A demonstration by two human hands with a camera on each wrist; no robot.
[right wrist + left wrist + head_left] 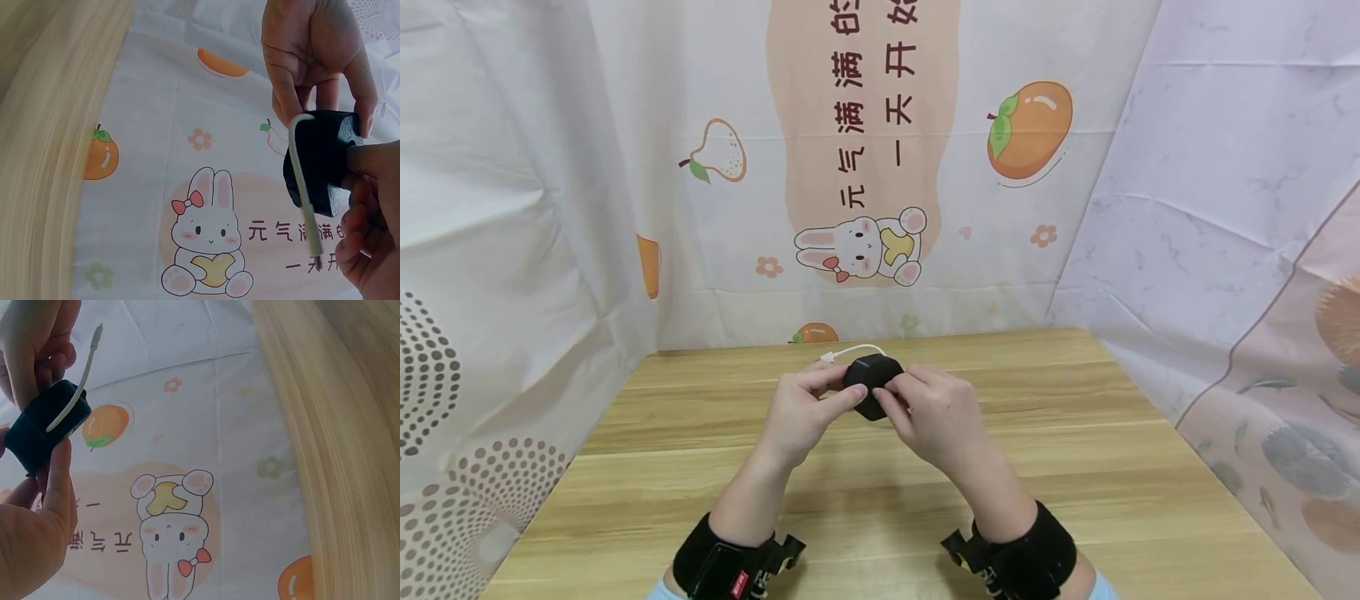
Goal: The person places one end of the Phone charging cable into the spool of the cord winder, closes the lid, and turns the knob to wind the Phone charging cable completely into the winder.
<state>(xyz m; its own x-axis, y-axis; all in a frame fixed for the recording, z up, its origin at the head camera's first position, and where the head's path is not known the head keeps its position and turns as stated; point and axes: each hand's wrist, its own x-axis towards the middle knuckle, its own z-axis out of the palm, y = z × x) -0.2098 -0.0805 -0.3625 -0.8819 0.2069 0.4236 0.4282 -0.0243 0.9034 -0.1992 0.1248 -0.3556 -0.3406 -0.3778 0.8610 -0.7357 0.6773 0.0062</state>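
Both hands are raised over the middle of the table, around a small black many-sided case point(869, 386). A short white cable point(853, 348) comes out of the far side of the case, and in the right wrist view its loose end shows a thin plug point(317, 259). My left hand point(797, 415) grips the case's left edge between thumb and fingers. From the right, my right hand point(942, 412) pinches the case, with fingertips on the face turned toward me. That face is partly hidden by the fingers; I cannot tell what they pinch there in detail.
A wooden table point(880, 517) lies below the hands. Behind it hangs a printed cloth point(715, 250) with fruit, a rabbit and writing, and more cloth point(1150, 250) hangs at the sides. Black straps point(718, 562) sit around both wrists.
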